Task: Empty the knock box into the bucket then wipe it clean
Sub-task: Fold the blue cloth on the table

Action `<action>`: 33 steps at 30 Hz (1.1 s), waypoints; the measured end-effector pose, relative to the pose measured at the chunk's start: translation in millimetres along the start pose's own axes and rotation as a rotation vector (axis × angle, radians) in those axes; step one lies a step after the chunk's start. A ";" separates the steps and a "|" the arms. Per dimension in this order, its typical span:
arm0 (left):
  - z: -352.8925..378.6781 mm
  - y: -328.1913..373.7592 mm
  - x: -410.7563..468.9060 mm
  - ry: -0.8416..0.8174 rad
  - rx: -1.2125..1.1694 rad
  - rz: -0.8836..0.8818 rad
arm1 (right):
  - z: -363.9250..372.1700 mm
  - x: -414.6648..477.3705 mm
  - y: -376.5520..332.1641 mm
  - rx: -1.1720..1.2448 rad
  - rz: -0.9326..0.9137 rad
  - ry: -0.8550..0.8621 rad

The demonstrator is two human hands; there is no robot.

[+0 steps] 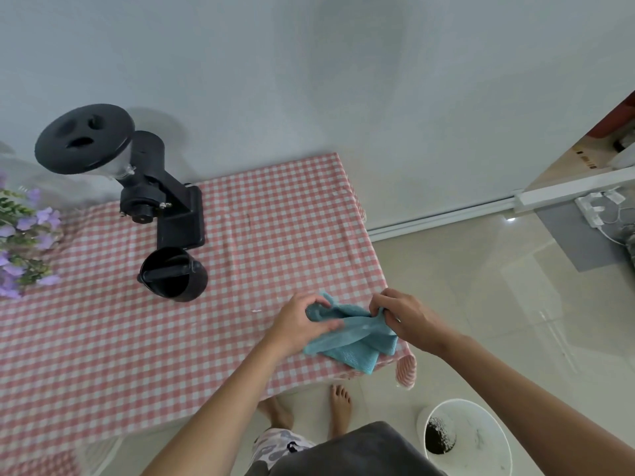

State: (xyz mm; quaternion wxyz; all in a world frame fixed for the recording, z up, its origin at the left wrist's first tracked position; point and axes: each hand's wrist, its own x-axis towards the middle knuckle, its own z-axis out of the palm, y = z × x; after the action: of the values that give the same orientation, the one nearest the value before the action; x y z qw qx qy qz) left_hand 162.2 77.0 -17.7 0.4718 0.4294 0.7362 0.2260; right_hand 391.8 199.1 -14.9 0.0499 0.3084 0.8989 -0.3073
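A black knock box [173,274] with a bar across its mouth stands upright on the checked table, left of my hands. A blue cloth [354,341] lies bunched at the table's right front corner. My left hand [302,324] pinches its left end and my right hand [405,319] grips its right end. A white bucket [488,438] sits on the floor at the lower right, with dark coffee grounds [439,436] inside it.
A black coffee grinder [137,180] stands behind the knock box. Purple flowers [24,242] fill the table's left edge. The red-and-white checked tablecloth [137,355] covers the table. My bare feet [340,407] stand on the tiled floor between table and bucket.
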 end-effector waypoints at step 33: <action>27.3 17.4 3.2 0.266 0.659 0.461 | -38.5 9.0 -24.7 -0.006 -0.040 0.012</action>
State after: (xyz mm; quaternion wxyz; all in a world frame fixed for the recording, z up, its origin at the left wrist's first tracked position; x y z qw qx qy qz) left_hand 193.1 86.9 -18.9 0.1473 0.6780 0.7081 0.1316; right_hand 373.9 211.0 26.5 0.0393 0.2919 0.9061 -0.3037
